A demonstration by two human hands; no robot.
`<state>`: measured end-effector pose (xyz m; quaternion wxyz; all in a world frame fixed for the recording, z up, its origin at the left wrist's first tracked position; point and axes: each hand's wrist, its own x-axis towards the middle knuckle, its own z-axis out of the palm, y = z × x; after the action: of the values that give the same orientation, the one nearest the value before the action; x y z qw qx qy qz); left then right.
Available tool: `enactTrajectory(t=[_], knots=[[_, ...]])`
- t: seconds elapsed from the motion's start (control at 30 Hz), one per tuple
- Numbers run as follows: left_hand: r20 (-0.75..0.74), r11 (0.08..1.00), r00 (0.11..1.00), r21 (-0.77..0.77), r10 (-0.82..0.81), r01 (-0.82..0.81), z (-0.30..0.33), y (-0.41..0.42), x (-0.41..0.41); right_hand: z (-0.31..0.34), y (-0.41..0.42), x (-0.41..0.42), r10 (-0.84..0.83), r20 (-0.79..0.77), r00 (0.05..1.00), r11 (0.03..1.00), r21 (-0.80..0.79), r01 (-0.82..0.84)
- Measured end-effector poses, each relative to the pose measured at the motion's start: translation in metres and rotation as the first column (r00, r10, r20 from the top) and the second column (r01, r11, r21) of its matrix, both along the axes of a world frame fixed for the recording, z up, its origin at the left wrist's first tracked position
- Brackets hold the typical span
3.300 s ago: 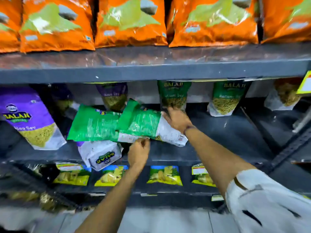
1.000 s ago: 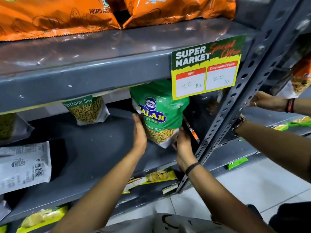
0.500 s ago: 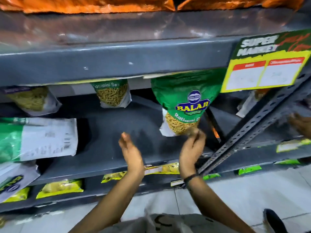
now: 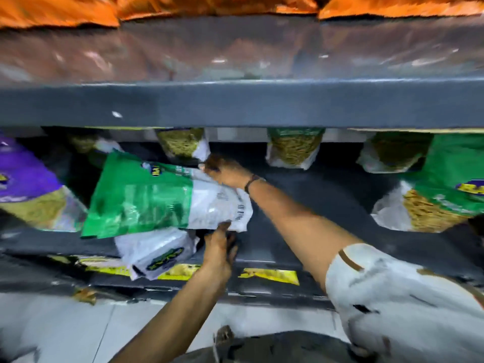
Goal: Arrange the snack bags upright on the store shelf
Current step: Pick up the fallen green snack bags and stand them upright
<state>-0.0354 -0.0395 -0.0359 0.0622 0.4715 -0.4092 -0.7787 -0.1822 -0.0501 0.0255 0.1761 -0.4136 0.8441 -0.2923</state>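
Both hands are now moving from standing bag to flat green bag (image 4: 146, 197): right hand (image 4: 225, 171) clamping top edge, left hand (image 4: 220, 244) closing under bottom corner, for tilting it upright.

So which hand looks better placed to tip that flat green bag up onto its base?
Probably the right hand: it grips the lying green bag's top edge near the white end. The left hand only touches the bottom corner, low at the shelf front.
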Motion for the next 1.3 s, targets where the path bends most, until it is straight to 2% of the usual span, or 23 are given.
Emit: enactTrajectory(t=[0.1, 0.2, 0.27, 0.3, 0.37, 0.47, 0.53, 0.63, 0.7, 0.77, 0.83, 0.93, 0.97, 1.03, 1.07, 1.1, 1.17, 1.2, 1.3], knots=[[-0.055, 1.000, 0.998, 0.017, -0.016, 0.017, 0.003, -0.007, -0.002, -0.008, -0.006, 0.001, -0.090, 0.085, 0.992, 0.996, -0.017, 0.092], [-0.171, 1.000, 0.985, 0.015, 0.014, -0.012, 0.009, 0.002, 0.001, 0.001, 0.018, 0.011, -0.078, 0.167, 0.983, 0.996, 0.045, 0.071], [-0.246, 1.000, 0.969, 0.013, -0.005, 0.009, 0.012, 0.007, 0.001, 0.001, 0.046, 0.015, -0.106, 0.207, 0.972, 0.994, -0.008, 0.110], [-0.276, 0.999, 0.961, -0.027, -0.030, 0.023, 0.014, 0.008, 0.002, 0.002, 0.060, 0.019, -0.126, 0.227, 0.966, 0.986, -0.078, 0.147], [-0.329, 0.972, 0.930, -0.215, -0.163, 0.094, 0.019, 0.012, -0.002, 0.005, 0.094, 0.022, -0.195, 0.272, 0.942, 0.936, -0.236, 0.262], [-0.413, 0.828, 0.795, -0.528, -0.444, 0.188, 0.034, 0.010, -0.019, 0.017, 0.146, 0.025, -0.263, 0.337, 0.904, 0.792, -0.460, 0.402], [-0.331, 0.709, 0.740, -0.651, -0.586, 0.271, 0.044, 0.006, -0.040, 0.018, 0.177, 0.027, -0.333, 0.343, 0.878, 0.684, -0.553, 0.476], [-0.194, 0.586, 0.670, -0.689, -0.717, 0.427, 0.034, 0.012, -0.062, -0.012, 0.205, 0.033, -0.478, 0.311, 0.821, 0.588, -0.581, 0.563], [-0.130, 0.533, 0.641, -0.691, -0.757, 0.489, 0.015, 0.021, -0.066, -0.040, 0.217, 0.043, -0.535, 0.372, 0.759, 0.534, -0.547, 0.645], [-0.071, 0.486, 0.639, -0.713, -0.766, 0.504, 0.001, 0.025, -0.068, -0.056, 0.226, 0.053, -0.517, 0.476, 0.711, 0.473, -0.534, 0.701], [-0.047, 0.465, 0.630, -0.718, -0.775, 0.518, -0.002, 0.024, -0.074, -0.061, 0.233, 0.054, -0.510, 0.502, 0.699, 0.471, -0.517, 0.715], [-0.084, 0.474, 0.610, -0.716, -0.788, 0.512, -0.002, 0.025, -0.074, -0.057, 0.231, 0.053, -0.555, 0.480, 0.680, 0.497, -0.464, 0.733], [-0.099, 0.477, 0.603, -0.717, -0.791, 0.508, -0.001, 0.025, -0.072, -0.055, 0.227, 0.058, -0.588, 0.475, 0.654, 0.475, -0.452, 0.755], [-0.125, 0.512, 0.619, -0.699, -0.776, 0.500, 0.003, 0.027, -0.068, -0.051, 0.221, 0.073, -0.671, 0.495, 0.551, 0.339, -0.456, 0.823], [-0.138, 0.549, 0.650, -0.678, -0.748, 0.488, 0.008, 0.029, -0.067, -0.050, 0.216, 0.085, -0.682, 0.553, 0.478, 0.242, -0.446, 0.862], [-0.150, 0.595, 0.685, -0.646, -0.713, 0.478, 0.011, 0.031, -0.067, -0.051, 0.210, 0.095, -0.656, 0.617, 0.436, 0.192, -0.422, 0.886], [-0.199, 0.681, 0.734, -0.582, -0.649, 0.444, 0.019, 0.037, -0.072, -0.053, 0.201, 0.110, -0.552, 0.713, 0.432, 0.216, -0.378, 0.900], [-0.214, 0.693, 0.741, -0.582, -0.636, 0.427, 0.023, 0.041, -0.072, -0.053, 0.198, 0.113, -0.503, 0.745, 0.439, 0.240, -0.367, 0.899], [-0.223, 0.713, 0.763, -0.576, -0.607, 0.399, 0.026, 0.058, -0.061, -0.052, 0.196, 0.105, -0.523, 0.728, 0.443, 0.243, -0.371, 0.896]])
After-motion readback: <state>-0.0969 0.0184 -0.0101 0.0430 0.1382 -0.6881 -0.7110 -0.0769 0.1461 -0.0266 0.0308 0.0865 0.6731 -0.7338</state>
